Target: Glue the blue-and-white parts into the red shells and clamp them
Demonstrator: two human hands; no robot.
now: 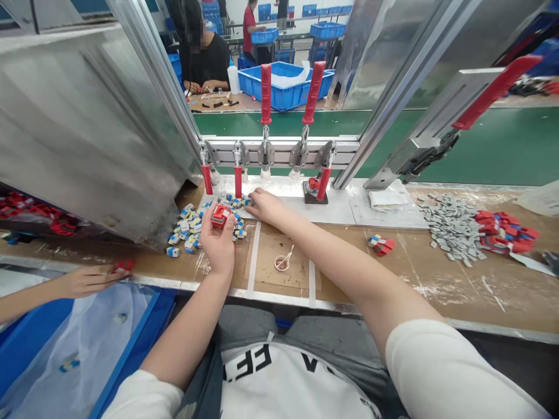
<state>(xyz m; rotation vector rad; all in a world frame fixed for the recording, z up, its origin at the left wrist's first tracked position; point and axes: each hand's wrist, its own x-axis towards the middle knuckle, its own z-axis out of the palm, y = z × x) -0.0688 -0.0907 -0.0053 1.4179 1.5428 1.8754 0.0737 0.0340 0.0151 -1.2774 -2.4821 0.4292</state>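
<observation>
Left hand [218, 235] grips a red part [219, 215] between fingers and thumb, above the bench edge. Just beyond, right hand [264, 205] rests fingertips, loosely spread, on the pile of small blue-and-white pieces [192, 224]. Behind stands a row of red-handled toggle clamps [266, 116]. At far left, a co-worker's hand [87, 280] touches another red part.

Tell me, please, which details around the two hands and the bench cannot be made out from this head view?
- Head view: the red part in the left hand; the fingers hide its lower half.
- Head view: the right hand fingertips, buried among the small blue-and-white pieces.
- Head view: the small cup contents, too small.
- Head view: the co-worker's hand, arm cut off by the left edge.
</observation>
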